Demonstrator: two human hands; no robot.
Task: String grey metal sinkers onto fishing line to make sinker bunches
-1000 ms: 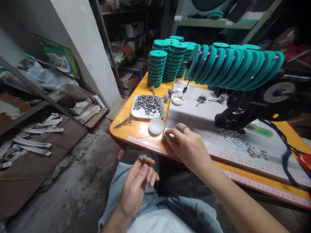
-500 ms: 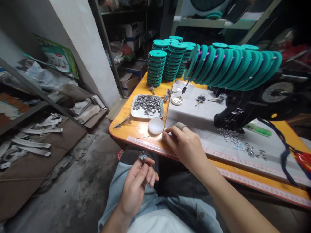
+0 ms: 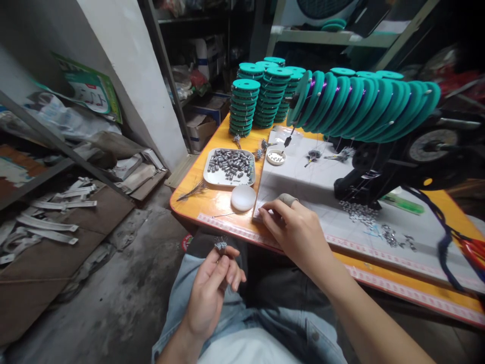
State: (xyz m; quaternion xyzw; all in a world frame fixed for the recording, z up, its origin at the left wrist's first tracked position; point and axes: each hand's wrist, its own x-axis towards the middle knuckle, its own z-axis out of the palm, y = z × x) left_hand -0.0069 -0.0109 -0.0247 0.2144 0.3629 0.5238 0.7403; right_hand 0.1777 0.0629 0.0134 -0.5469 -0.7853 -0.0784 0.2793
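Note:
My left hand [image 3: 212, 288] is above my lap, thumb and fingers pinching a small bundle of thin wires with grey tips [image 3: 220, 245]. At the front left corner of the white board [image 3: 291, 183], my right hand [image 3: 293, 227] has its thumb and forefinger pressed together. What they hold, if anything, is too small to make out. A beige wrap [image 3: 288, 199] covers part of one right finger. Just left of that hand lies a round white lid or dish [image 3: 243, 197]. Behind it, a white tray [image 3: 206, 174] carries many dark metal cylinders [image 3: 231, 163].
Stacks of green spools [image 3: 245, 108] stand at the back. A black machine [image 3: 359, 177] bears a row of green spools [image 3: 364, 106] over the board. Nearby are a small white dish [image 3: 276, 163], wire bundles [image 3: 312, 155], loose metal bits [image 3: 359, 213] and red-handled pliers [image 3: 473, 253].
My right hand has shifted slightly to the right along the board's front edge. The left hand, still pinching the wire bundle, has barely moved.

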